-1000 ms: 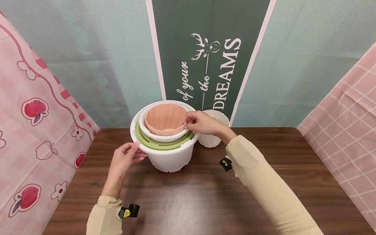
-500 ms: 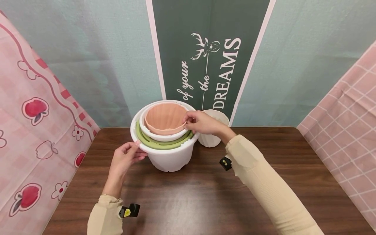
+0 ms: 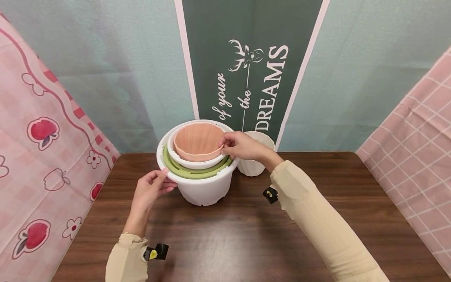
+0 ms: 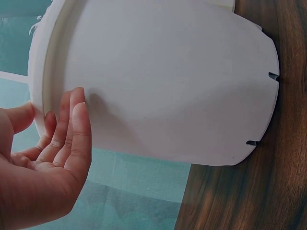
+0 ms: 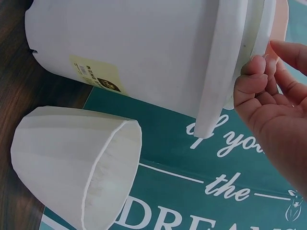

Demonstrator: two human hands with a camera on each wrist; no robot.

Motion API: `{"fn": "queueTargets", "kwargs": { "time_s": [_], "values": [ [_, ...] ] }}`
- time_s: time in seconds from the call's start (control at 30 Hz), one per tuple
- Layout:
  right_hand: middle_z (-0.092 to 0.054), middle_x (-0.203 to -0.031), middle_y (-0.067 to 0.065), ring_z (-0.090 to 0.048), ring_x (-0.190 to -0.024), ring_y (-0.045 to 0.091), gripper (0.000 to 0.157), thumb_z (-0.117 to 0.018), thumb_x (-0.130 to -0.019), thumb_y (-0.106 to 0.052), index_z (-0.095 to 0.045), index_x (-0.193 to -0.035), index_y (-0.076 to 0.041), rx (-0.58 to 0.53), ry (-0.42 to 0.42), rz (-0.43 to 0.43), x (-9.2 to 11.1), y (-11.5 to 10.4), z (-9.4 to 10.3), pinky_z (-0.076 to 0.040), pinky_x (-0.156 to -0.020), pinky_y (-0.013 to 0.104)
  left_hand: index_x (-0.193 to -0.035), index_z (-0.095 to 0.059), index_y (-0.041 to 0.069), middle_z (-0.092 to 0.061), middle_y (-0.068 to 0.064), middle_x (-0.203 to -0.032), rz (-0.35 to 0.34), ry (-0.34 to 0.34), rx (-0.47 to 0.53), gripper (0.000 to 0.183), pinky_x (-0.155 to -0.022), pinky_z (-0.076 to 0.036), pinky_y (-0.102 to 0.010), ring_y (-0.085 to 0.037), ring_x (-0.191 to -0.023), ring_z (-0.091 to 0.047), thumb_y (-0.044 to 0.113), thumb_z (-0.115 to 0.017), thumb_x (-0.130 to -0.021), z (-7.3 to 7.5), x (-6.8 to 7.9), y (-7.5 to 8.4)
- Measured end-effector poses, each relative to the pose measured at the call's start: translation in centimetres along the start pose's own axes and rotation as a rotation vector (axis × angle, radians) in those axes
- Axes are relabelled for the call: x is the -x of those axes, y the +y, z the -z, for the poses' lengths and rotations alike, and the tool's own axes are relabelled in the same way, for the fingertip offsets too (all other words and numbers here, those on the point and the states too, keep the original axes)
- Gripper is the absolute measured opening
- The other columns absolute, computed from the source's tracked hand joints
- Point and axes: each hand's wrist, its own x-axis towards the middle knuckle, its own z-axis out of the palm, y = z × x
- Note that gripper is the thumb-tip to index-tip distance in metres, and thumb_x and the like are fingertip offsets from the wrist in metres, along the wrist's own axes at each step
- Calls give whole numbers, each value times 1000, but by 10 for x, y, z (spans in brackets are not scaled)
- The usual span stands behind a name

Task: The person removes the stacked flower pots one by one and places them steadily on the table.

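A large white flowerpot (image 3: 204,192) stands upright on the table, with a green pot (image 3: 192,175), a smaller white pot (image 3: 195,165) and a peach fluted pot (image 3: 198,139) nested inside it. My left hand (image 3: 148,190) pinches the large pot's rim at the left; in the left wrist view its thumb is on the rim, the fingers below. At the right of the stack, my right hand (image 3: 244,147) pinches the peach pot's edge between thumb and index finger. Its other fingers curl beside the inner white rim in the right wrist view.
A separate white faceted pot (image 3: 251,168) stands just right of the stack, partly behind my right hand. The brown wooden table (image 3: 225,243) meets a teal and green cloth (image 3: 141,98) with lettering at the back. Pink cloths hang along both sides.
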Motion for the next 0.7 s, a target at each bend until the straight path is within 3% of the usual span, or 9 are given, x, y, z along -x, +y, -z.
{"fn": "queueTargets", "kwargs": {
  "time_s": [0.13,0.37,0.53,0.6,0.63,0.67,0.7],
  "values": [
    [-51,-70,5,-50,-56,20,7,-58,-84,3,-55,-90,4,3,-3,6,0,0,1,-43,-51,21,-92,-55,-3,-66,-11,-76,5,4,11,39,-66,-56,-30,-19,-71,-67,34,-63,-86,4,-5,-8],
    [-52,-72,5,-50,-56,21,7,-58,-84,4,-56,-90,3,0,-5,13,1,-1,2,-43,-51,21,-97,-60,1,-67,-18,-83,-27,-43,68,25,-64,-56,-37,-28,-76,-67,25,-58,-91,44,-49,-78],
    [-53,-72,5,-49,-57,21,7,-57,-83,4,-56,-90,4,-12,-4,17,2,-1,2,-42,-51,21,-97,-60,1,-66,-18,-82,-38,-71,76,26,-64,-56,-35,-27,-76,-67,26,-58,-91,42,-44,-73],
    [-53,-72,5,-49,-57,20,7,-57,-83,4,-57,-90,4,-15,-5,18,2,-2,2,-42,-52,21,-98,-57,-3,-66,-19,-82,15,-12,20,31,-67,-56,-36,-26,-76,-67,27,-57,-91,28,-31,-49],
    [-53,-72,5,-49,-57,20,7,-57,-83,4,-57,-90,4,-16,-5,20,2,-2,2,-42,-52,21,-98,-58,-2,-66,-18,-83,3,-13,11,31,-67,-56,-35,-26,-77,-67,29,-58,-91,31,-35,-56],
    [-53,-71,5,-49,-57,20,7,-57,-83,4,-57,-90,4,-15,-4,24,2,-2,2,-42,-52,21,-99,-58,-1,-66,-18,-84,12,19,-11,35,-68,-56,-37,-28,-78,-67,33,-59,-89,38,-46,-74],
    [-53,-71,6,-49,-56,21,7,-57,-83,4,-57,-90,4,-15,-4,27,2,-2,2,-42,-52,21,-98,-57,-2,-66,-19,-83,5,1,13,34,-68,-56,-37,-28,-77,-67,31,-58,-90,32,-39,-62]
  ]
}}
